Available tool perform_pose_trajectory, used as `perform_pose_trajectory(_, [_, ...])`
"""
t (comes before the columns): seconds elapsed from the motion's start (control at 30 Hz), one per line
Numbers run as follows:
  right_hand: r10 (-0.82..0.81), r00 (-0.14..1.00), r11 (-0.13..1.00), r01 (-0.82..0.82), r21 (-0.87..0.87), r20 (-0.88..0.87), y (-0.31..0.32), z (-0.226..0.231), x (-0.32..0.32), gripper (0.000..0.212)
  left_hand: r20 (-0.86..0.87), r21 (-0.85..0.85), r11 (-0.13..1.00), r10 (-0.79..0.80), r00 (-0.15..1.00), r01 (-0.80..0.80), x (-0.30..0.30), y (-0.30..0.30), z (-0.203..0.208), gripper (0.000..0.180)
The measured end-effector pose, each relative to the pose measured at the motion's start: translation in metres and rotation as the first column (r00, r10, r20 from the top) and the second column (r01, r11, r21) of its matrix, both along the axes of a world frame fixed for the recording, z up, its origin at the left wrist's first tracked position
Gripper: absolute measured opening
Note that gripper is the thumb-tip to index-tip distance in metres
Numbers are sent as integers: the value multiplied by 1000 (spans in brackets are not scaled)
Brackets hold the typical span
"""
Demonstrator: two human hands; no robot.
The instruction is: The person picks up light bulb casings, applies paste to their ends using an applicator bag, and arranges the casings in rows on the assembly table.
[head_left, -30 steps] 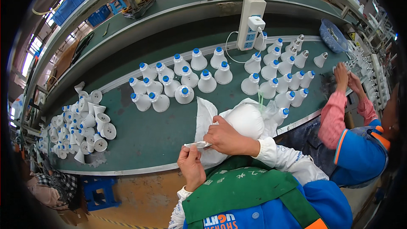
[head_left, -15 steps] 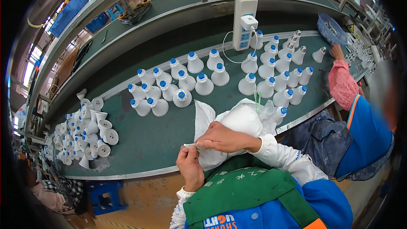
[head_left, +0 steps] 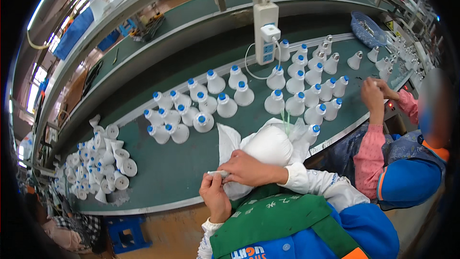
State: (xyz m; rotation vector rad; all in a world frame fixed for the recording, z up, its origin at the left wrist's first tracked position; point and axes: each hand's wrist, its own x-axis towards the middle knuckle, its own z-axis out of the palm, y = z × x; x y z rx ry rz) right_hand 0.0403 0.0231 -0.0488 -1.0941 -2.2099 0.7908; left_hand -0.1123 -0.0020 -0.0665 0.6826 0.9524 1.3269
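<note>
Both of my hands meet in front of my green apron, over the table's near edge. A small white piece (head_left: 218, 173) sits at the fingertips of my left hand (head_left: 216, 197), which is closed in a pinch. From the other side, my right hand (head_left: 250, 169) closes its bent fingers on that same piece. Its exact kind is too small and covered to tell. Just beyond my right hand lies a rounded white plastic bag (head_left: 269, 147), with thin green strips standing at its far side. White cone-shaped lamp housings (head_left: 226, 107) with blue caps stand upright past the bag.
More housings lie heaped in a pile (head_left: 103, 163) at the left. A power strip (head_left: 265, 33) with a plugged-in charger hangs on a post. At the right, a co-worker's hands (head_left: 374, 95) come together near a blue basket (head_left: 368, 29). A blue stool (head_left: 125, 234) stands below left.
My hands remain together on the small white piece, with a slight shift of the fingers. The co-worker's hand has left the basket and joined the other hand nearer the table edge. My view has tilted slightly.
</note>
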Motion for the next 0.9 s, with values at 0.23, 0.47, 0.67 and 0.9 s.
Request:
perform_pose_trajectory(0.23, [49,971,996,-29,88,-235,4,-9,2,24,-5,-5,999,-42,999,42,-1,8,5,9])
perform_pose_trajectory(0.47, [-11,986,985,-17,-170,-165,5,-6,10,22,-239,118,953,-246,939,279,-10,26,21,30])
perform_pose_trajectory(0.67, [-27,940,999,37,23,-339,4,-4,10,23,-596,182,944,-116,794,274,-14,91,18,56])
perform_pose_trajectory(0.9, [-43,937,990,-7,-140,-348,0,7,12,23,-837,493,750,268,478,442,-1,162,-17,53])
